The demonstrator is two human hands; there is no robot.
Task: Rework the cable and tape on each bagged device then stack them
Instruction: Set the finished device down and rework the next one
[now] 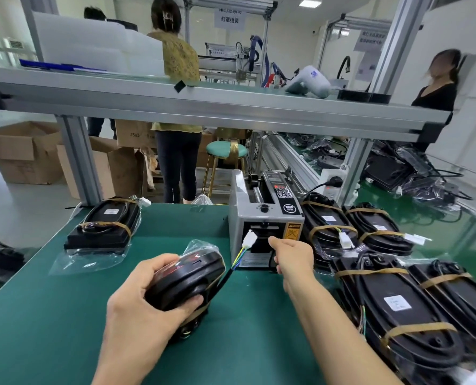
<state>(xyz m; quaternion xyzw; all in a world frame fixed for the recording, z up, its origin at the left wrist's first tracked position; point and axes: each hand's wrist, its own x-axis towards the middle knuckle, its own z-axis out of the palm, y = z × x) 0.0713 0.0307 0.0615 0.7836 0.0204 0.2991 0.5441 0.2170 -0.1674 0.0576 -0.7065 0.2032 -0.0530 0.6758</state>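
Mid-rework on one bagged device (186,276), near centre of green mat (50,315): taping step, w/ fresh tape being fetched. Left hand (142,298) clamped round the unit, fingers over top, thumb underneath, holding it tilted up off the mat. Cable (227,276) sticking out its right end, coloured wires fanning up to white connector (249,239), loose in air just in front of tape dispenser (264,226). Right hand (293,257) reaching to dispenser mouth, fingers bent, tips at the slot; can't tell whether tape is pinched yet, none visible. Next move prob. calls for pulling a cut strip clean, then laying cable flat against the body and strapping across w/o creasing the bag. Device: black glossy plastic, rounded oval, red lens glinting thru clear crinkly film. Dispenser: boxy grey metal, black knob, orange warning label. Finished-looking units (398,307) along right side, overlapping, each w/ tan tape bands across; one more bagged unit (106,226) far left, flat on mat, also banded. Stacking not yet begun for the unit in hand.
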